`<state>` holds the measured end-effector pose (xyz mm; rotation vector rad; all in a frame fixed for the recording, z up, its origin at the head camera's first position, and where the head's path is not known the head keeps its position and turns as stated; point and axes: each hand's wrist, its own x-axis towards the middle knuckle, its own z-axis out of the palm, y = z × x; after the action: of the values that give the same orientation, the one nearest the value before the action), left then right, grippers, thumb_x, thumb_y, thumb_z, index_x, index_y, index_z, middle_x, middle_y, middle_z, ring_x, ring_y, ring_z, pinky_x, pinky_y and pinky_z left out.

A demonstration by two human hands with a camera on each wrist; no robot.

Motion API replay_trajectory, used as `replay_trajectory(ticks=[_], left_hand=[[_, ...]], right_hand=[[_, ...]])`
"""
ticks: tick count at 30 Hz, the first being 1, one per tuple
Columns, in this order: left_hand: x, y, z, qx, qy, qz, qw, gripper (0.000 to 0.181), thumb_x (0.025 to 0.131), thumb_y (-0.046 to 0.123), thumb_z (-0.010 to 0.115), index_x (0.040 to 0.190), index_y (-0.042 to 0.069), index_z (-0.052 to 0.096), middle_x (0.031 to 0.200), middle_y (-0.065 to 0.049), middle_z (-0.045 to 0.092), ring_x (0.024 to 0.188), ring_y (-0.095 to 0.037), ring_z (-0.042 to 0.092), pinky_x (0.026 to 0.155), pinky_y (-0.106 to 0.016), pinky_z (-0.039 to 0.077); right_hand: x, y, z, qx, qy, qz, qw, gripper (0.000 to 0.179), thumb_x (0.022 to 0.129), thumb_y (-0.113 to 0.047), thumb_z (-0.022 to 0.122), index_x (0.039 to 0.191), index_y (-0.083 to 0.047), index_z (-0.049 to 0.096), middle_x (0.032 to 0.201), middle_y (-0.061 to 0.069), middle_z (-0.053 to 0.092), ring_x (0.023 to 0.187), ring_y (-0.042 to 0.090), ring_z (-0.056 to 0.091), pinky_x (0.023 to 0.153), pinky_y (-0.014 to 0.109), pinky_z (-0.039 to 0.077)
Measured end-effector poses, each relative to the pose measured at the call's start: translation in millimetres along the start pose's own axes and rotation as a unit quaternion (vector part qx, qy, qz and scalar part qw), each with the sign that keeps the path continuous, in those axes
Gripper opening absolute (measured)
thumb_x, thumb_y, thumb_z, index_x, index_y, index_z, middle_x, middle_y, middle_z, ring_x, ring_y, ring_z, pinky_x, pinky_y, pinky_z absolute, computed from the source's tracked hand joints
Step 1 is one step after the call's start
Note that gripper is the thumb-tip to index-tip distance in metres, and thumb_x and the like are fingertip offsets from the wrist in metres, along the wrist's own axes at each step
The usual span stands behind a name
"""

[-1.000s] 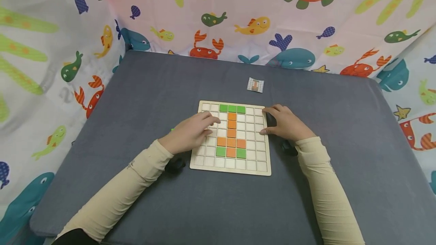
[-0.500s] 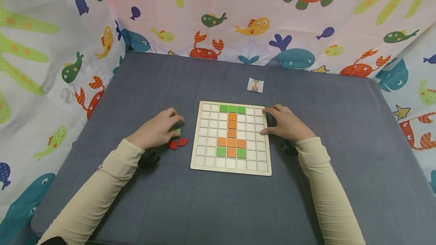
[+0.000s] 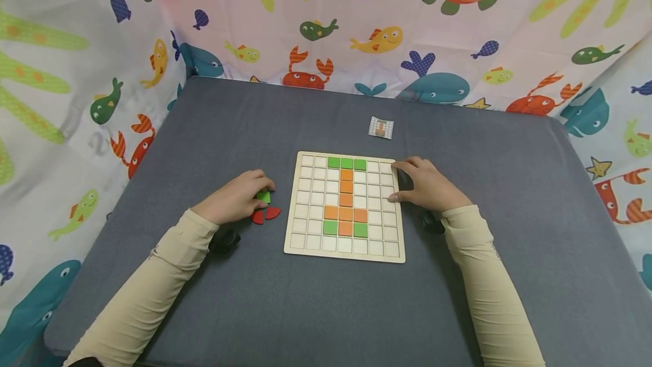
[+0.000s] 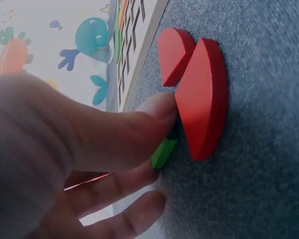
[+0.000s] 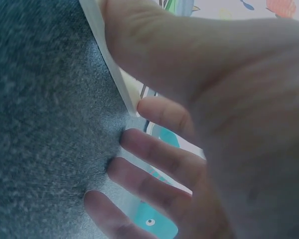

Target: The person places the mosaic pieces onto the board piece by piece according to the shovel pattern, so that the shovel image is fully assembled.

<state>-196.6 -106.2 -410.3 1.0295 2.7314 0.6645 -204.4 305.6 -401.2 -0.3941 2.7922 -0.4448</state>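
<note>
My left hand (image 3: 237, 195) is at the loose pieces left of the board, thumb and fingers bent around a green square tile (image 3: 264, 197). In the left wrist view, the green tile (image 4: 164, 153) shows partly behind the thumb, while two red quarter-circle pieces (image 4: 202, 99) lie beside the thumb tip. A wooden grid board (image 3: 382, 249) lies at the centre, with orange and green tiles forming a column, a top bar and a wider base. Along its right edge rests my right hand (image 3: 425, 184), thumb and index finger touching the rim, other fingers loosely extended in the right wrist view.
A small card (image 3: 381, 128) printed with a coloured grid pattern lies behind the board. Grey cloth covers the table (image 3: 336, 310). A curtain (image 3: 336, 10) with sea animals hangs around the back and sides.
From over the board, my left hand has moved left to the loose pieces, then shifted slightly downward, showing more of the green tile. My right hand stays at the board's edge.
</note>
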Motion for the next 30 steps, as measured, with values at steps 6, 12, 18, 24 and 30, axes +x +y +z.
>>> replay_trajectory(ticks=[6, 12, 18, 24, 30], left_hand=[[2.0, 4.9, -1.2, -0.007, 0.010, -0.004, 0.9999, 0.027, 0.084, 0.004, 0.073, 0.109, 0.000, 0.066, 0.096, -0.009, 0.057, 0.084, -0.022, 0.052, 0.073, -0.033, 0.045], [7.0, 13.3, -3.4, -0.025, 0.046, 0.000, 0.9986, 0.028, 0.086, 0.009, 0.072, 0.112, 0.003, 0.066, 0.101, -0.007, 0.056, 0.090, -0.021, 0.052, 0.080, -0.034, 0.046], [15.3, 30.4, -0.9, -0.020, 0.083, 0.045, 0.9953, 0.030, 0.084, 0.010, 0.074, 0.113, 0.004, 0.066, 0.106, -0.005, 0.058, 0.094, -0.019, 0.053, 0.082, -0.033, 0.047], [23.5, 57.2, 3.1, -0.032, 0.082, 0.097, 0.9914, 0.031, 0.085, 0.012, 0.074, 0.115, 0.005, 0.066, 0.108, -0.004, 0.058, 0.091, -0.020, 0.054, 0.077, -0.029, 0.046], [29.3, 77.8, 15.0, -0.065, 0.059, 0.151, 0.9847, 0.029, 0.084, 0.011, 0.075, 0.111, 0.006, 0.067, 0.104, -0.002, 0.060, 0.088, -0.018, 0.057, 0.075, -0.026, 0.047]], right_hand=[[0.0, 1.2, 0.6, 0.001, 0.002, -0.008, 1.0000, 0.087, 0.077, -0.046, 0.078, 0.145, -0.007, 0.040, 0.142, 0.020, 0.037, 0.130, 0.038, 0.033, 0.102, 0.057, 0.034], [1.8, 0.6, 2.7, 0.000, 0.001, -0.006, 1.0000, 0.088, 0.077, -0.048, 0.077, 0.146, -0.007, 0.039, 0.142, 0.019, 0.037, 0.129, 0.038, 0.034, 0.103, 0.057, 0.034], [1.0, 0.2, 2.2, 0.002, 0.000, -0.005, 1.0000, 0.088, 0.077, -0.047, 0.077, 0.145, -0.007, 0.040, 0.142, 0.020, 0.038, 0.129, 0.038, 0.034, 0.103, 0.057, 0.034], [-0.1, 0.1, 1.0, 0.004, 0.003, -0.004, 1.0000, 0.087, 0.077, -0.045, 0.078, 0.145, -0.007, 0.040, 0.142, 0.020, 0.037, 0.129, 0.038, 0.034, 0.103, 0.057, 0.034], [-0.5, 0.0, 0.1, 0.005, 0.002, -0.003, 1.0000, 0.088, 0.077, -0.046, 0.078, 0.145, -0.007, 0.040, 0.143, 0.020, 0.037, 0.130, 0.038, 0.033, 0.103, 0.057, 0.034]])
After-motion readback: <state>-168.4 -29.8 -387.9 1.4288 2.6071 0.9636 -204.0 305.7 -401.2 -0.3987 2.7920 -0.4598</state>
